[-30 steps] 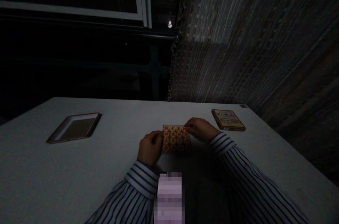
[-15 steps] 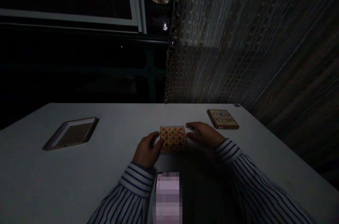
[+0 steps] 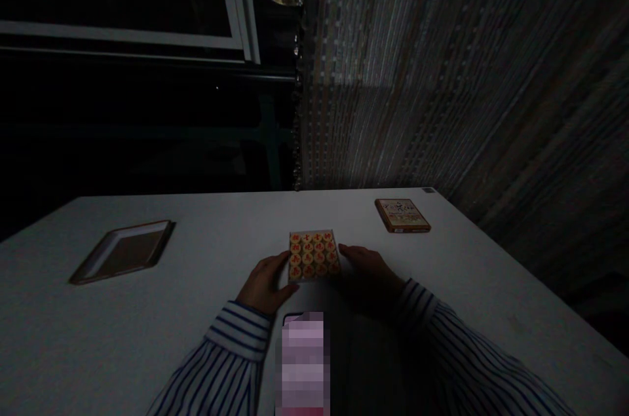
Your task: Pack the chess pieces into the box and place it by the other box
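A clear-edged square box of Chinese chess pieces (image 3: 313, 256) lies on the white table in front of me, its round wooden discs in rows with red characters facing up. My left hand (image 3: 265, 283) is at the box's left side, fingertips against that edge and thumb stretched out by the near left corner. It is open, thumb and fingers apart. Along the right side is my right hand (image 3: 369, 268), fingers extended with the tips close to the edge. Whether they touch it I cannot tell, and its thumb is lost in shadow.
A phone (image 3: 303, 363) with a lit, blurred screen lies nearest me. At the left is a shallow open tray-like lid (image 3: 162, 242); at the back right, a flat printed box (image 3: 403, 215). Behind the white table (image 3: 216, 219) hang a bead curtain (image 3: 373, 75) and a dark window.
My left thumb has come off the top of the pieces to the near left corner. My right hand has slid nearer to me along the box's side. The view has shifted slightly.
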Demonstrator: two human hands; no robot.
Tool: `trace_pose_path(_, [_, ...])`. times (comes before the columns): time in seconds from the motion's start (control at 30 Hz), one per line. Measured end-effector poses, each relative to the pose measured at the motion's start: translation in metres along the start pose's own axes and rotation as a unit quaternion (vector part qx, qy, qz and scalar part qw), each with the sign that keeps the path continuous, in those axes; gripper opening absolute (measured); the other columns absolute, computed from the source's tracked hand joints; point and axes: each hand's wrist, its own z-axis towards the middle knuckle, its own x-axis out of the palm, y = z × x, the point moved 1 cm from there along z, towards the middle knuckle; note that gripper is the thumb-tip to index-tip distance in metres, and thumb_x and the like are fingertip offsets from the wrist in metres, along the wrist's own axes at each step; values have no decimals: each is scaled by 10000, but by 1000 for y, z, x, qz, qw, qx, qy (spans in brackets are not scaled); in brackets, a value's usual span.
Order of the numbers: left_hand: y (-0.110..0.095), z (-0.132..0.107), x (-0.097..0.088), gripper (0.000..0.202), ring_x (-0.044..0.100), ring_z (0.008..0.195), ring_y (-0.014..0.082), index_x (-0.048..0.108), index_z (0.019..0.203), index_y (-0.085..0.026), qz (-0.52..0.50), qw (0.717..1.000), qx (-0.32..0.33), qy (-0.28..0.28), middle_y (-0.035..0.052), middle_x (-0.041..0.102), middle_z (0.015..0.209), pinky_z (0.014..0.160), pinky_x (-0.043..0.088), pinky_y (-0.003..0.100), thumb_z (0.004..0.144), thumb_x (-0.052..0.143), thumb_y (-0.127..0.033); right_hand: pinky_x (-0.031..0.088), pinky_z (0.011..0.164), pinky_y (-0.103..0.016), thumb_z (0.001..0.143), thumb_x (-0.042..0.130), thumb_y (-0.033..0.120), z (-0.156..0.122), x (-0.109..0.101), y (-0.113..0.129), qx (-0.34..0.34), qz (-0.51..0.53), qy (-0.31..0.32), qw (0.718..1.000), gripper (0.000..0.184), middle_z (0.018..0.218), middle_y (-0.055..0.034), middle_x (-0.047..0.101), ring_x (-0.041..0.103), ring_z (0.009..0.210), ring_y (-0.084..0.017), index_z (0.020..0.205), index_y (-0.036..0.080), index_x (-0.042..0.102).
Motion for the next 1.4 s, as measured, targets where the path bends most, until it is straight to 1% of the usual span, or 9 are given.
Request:
trace_pose_path(0.13, [0,0,1,579,541,1023,238,470,1195,-186,7,1000,6,-2,98,598,1092,879,440,410,655,610,-342,408,815,-343,725,546,400,0,2,4,-3,14,-2,1000,564,1114,-110,581,552,987,-236,1240,204,424])
trace_pose_path(0.37, [-9,-1,-3,523,562,998,229,501,1167,-147,37,999,-10,-10,110,608,1081,861,461,367,684,578,-332,407,808,-319,756,513,366,-1,4,5,-21,2,-26,999,469,1092,-98,595,564,959,-215,1192,199,465])
trace_pose_path(0.53, [-8,-1,-3,514,565,992,225,496,1168,-189,32,999,-11,-7,89,612,1080,857,460,384,686,577,-348,406,816,-317,764,502,378,-1,4,6,-29,8,-28,999,473,1086,-87,598,562,964,-209,1200,198,458])
trace_pose_path(0.63, [-7,-1,-2,520,554,1009,230,490,1175,-172,29,999,-16,-1,106,601,1098,877,446,389,691,571,-343,394,834,-328,767,498,376,-1,2,10,-15,11,-26,999,464,1088,-82,600,554,979,-214,1198,207,463])
trace_pose_path(0.73, [-7,0,-3,515,549,1020,232,485,1181,-185,18,1000,-21,1,99,595,1112,879,444,402,694,565,-336,387,844,-342,774,484,350,0,0,13,-6,14,-15,1000,440,1104,-87,594,544,1000,-224,1189,204,476])
trace_pose_path(0.83, [-7,0,-4,516,554,1012,238,494,1173,-182,13,1000,-28,-4,97,601,1101,869,451,406,686,570,-331,384,850,-352,777,476,340,1,2,13,-14,17,-20,1000,443,1113,-95,589,540,1006,-228,1193,187,474])
trace_pose_path(1.03, [-8,0,-6,490,553,1014,229,511,1158,-172,3,998,-39,-41,87,608,1092,884,443,373,687,563,-294,364,877,-372,768,488,346,3,9,11,-25,18,-47,998,474,1154,-110,562,513,1039,-228,1204,162,458])
trace_pose_path(1.17, [-4,0,-6,500,543,1032,222,494,1178,-171,11,999,-32,-18,91,596,1111,899,433,371,700,547,-308,364,867,-374,773,487,348,3,10,12,-20,20,-53,998,468,1139,-105,569,512,1031,-225,1202,162,458])
trace_pose_path(1.4, [0,0,-4,508,541,1034,226,480,1192,-176,9,999,-25,-17,95,593,1119,899,430,392,703,535,-301,347,891,-390,757,518,383,2,15,7,-13,15,-51,998,517,1160,-114,551,488,1064,-229,1218,162,442])
